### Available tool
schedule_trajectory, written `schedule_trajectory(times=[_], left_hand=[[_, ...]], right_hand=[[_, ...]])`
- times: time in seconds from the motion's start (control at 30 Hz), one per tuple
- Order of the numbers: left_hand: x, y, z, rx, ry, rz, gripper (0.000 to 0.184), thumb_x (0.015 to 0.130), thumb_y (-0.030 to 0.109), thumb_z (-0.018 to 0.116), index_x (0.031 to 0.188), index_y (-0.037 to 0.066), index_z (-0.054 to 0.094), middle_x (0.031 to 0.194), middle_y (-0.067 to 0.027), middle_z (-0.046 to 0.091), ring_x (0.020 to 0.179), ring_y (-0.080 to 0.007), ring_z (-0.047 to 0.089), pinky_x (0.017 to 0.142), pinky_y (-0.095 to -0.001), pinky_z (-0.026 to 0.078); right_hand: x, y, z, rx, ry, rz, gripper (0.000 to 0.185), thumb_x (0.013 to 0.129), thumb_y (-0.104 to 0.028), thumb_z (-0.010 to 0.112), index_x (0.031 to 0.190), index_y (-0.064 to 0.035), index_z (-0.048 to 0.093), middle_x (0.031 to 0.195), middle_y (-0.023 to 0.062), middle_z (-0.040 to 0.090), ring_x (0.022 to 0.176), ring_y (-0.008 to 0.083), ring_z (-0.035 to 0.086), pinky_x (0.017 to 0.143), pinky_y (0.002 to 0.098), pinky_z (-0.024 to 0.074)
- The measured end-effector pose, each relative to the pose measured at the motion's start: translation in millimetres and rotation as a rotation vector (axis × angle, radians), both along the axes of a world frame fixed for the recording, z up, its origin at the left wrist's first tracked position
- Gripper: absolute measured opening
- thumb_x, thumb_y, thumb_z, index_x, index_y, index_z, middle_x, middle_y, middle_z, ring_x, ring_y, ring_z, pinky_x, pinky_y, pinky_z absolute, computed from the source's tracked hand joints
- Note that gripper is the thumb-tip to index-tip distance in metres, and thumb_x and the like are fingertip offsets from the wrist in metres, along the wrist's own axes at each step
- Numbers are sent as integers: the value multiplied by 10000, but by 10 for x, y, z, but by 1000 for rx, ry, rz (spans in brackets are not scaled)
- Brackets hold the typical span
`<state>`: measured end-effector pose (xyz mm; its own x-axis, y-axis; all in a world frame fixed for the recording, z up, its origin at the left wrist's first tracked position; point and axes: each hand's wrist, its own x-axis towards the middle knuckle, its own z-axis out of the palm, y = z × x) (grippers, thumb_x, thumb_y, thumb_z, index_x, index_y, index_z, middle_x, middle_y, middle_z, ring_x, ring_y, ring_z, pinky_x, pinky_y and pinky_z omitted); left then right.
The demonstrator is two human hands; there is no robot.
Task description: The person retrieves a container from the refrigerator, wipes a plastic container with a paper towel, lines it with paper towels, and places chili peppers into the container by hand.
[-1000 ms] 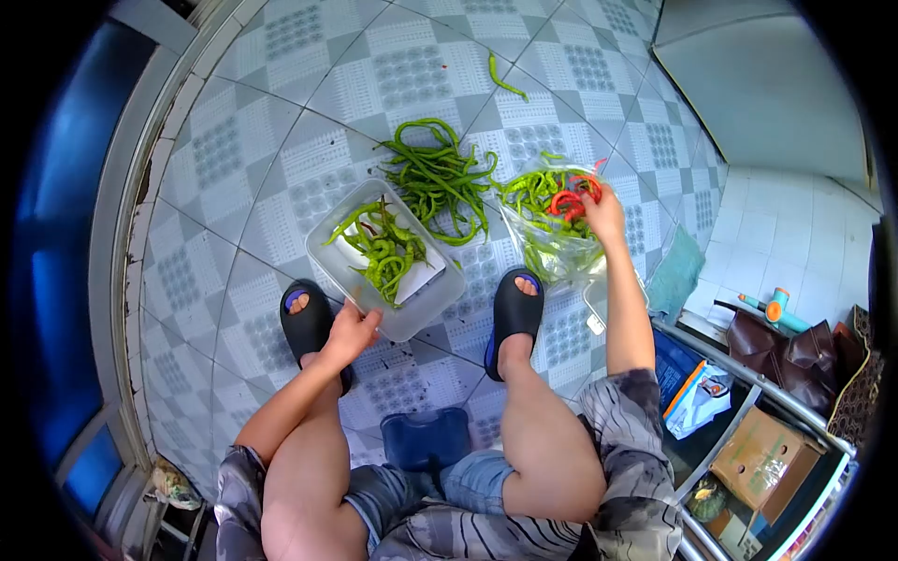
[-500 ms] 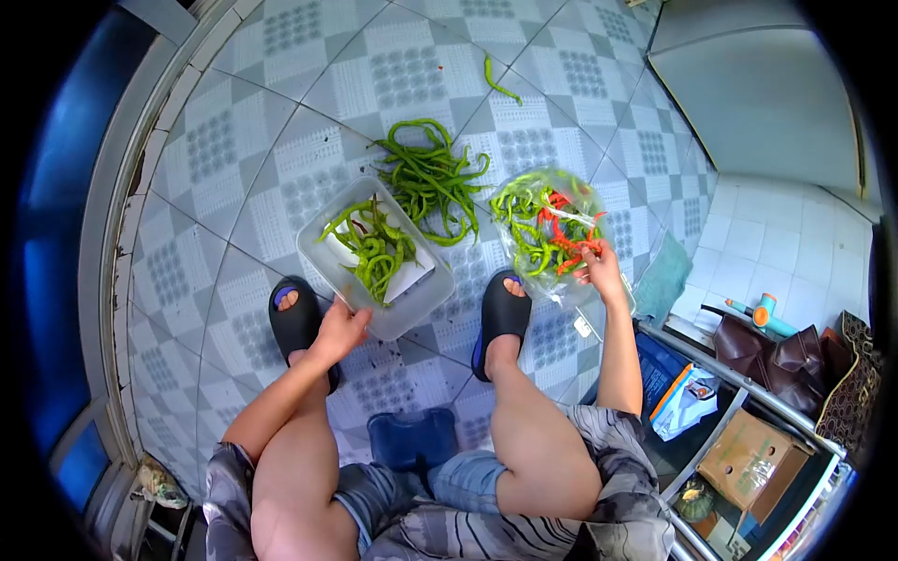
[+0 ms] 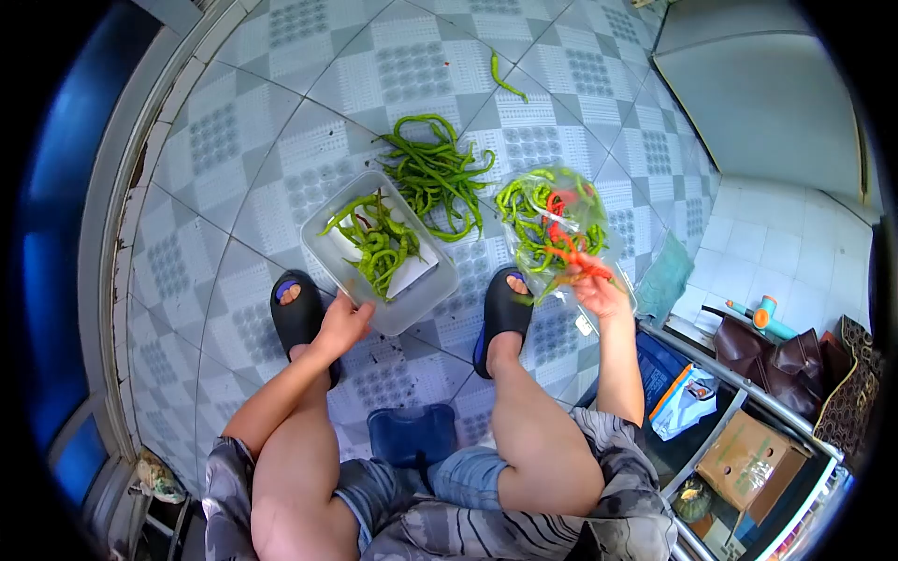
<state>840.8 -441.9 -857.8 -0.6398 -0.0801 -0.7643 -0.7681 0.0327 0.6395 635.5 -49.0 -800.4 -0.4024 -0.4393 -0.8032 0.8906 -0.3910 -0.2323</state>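
My left hand (image 3: 346, 323) grips the near-left edge of a translucent plastic container (image 3: 426, 301). Green chili peppers (image 3: 379, 260) lie inside it on something white. On the right, my right hand (image 3: 603, 297) is closed around red chili peppers (image 3: 586, 266), blurred by motion, with at least one greenish one among them. They are held over the near edge of a clear plastic bag (image 3: 603, 238) with green peppers (image 3: 520, 201) and more red ones in it. A pile of long green chili peppers (image 3: 435, 178) rests on the floor between container and bag.
A single green pepper (image 3: 505, 77) lies farther off on the tiled floor (image 3: 253, 122). Black slippers (image 3: 297, 313) are on my feet, either side of the container. At right stands a metal rack (image 3: 725, 425) with a cardboard box (image 3: 748, 458) and brown bags (image 3: 772, 365).
My right hand has drawn slightly back toward me, lifting red peppers from the bag's contents. My left hand keeps its hold on the container, which stays put; the view has shifted slightly.
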Motion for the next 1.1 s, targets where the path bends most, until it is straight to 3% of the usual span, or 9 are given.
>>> schedule_trajectory(times=[0.1, 0.23, 0.5, 0.57, 0.63, 0.67, 0.77, 0.9, 1.1], left_hand=[[39, 1, -118, -11, -9, -7, 356, 862, 188, 511, 1149, -10, 439, 739, -75, 571, 535, -123, 551, 468, -254, 482], [5, 6, -43, -32, -6, -26, 402, 865, 184, 512, 1208, 9, 398, 744, -74, 575, 538, -120, 553, 472, -251, 484], [30, 4, -109, -26, 26, -22, 458, 850, 206, 526, 1220, -12, 367, 773, -116, 595, 543, -156, 581, 480, -279, 490], [12, 0, -61, -23, 21, -42, 499, 870, 182, 510, 1306, 33, 318, 786, -74, 576, 547, -118, 555, 473, -247, 485], [5, -7, -33, -30, -27, -37, 521, 866, 187, 518, 1318, 36, 308, 790, -79, 577, 554, -119, 559, 475, -248, 486], [5, -16, -34, -31, -29, -31, 521, 866, 187, 518, 1318, 36, 308, 790, -79, 577, 554, -119, 559, 475, -248, 486], [35, -27, -62, -37, 1, -77, 529, 861, 194, 525, 1312, 27, 302, 804, -89, 580, 562, -120, 562, 477, -252, 488], [14, -3, -55, -32, 3, -37, 513, 860, 191, 529, 1289, 16, 311, 822, -104, 585, 558, -132, 566, 478, -267, 491], [-9, -2, -5, -44, -13, -7, 483, 857, 171, 532, 1267, 11, 331, 788, -101, 584, 546, -146, 570, 472, -274, 488]], right_hand=[[302, -344, -376, -176, -324, 138, 246, 826, -92, 600, 1060, -43, 541, 913, 145, 577, 620, 140, 540, 418, 190, 430], [527, -1158, 39, -5, -136, 490, 194, 871, -122, 560, 1040, -38, 514, 823, 117, 608, 609, 145, 581, 428, 229, 458], [424, -2207, 231, 185, 758, 821, 243, 919, -199, 512, 1037, 13, 498, 788, 51, 589, 620, 98, 549, 533, 246, 490], [508, -2182, 31, 266, 847, 919, 272, 880, -165, 551, 1049, 33, 475, 816, 98, 607, 646, 152, 602, 538, 282, 502], [637, -2117, 43, 746, 1582, 1289, 277, 825, -120, 578, 1020, 42, 464, 861, 167, 616, 694, 238, 641, 559, 335, 515], [698, -2114, 114, 838, 1467, 1472, 286, 754, -84, 606, 983, 22, 473, 871, 194, 605, 732, 306, 640, 581, 376, 519], [828, -2096, 210, 972, 1463, 1588, 410, 770, -119, 597, 1113, 27, 428, 917, 211, 578, 740, 352, 623, 620, 413, 507], [847, -2082, 83, 934, 1863, 1366, 295, 708, -68, 574, 990, -20, 504, 823, 111, 549, 800, 273, 591, 627, 370, 509], [694, -2165, 374, 901, 1875, 1381, 157, 682, -62, 561, 836, -42, 536, 810, 83, 533, 785, 235, 560, 615, 329, 497]])
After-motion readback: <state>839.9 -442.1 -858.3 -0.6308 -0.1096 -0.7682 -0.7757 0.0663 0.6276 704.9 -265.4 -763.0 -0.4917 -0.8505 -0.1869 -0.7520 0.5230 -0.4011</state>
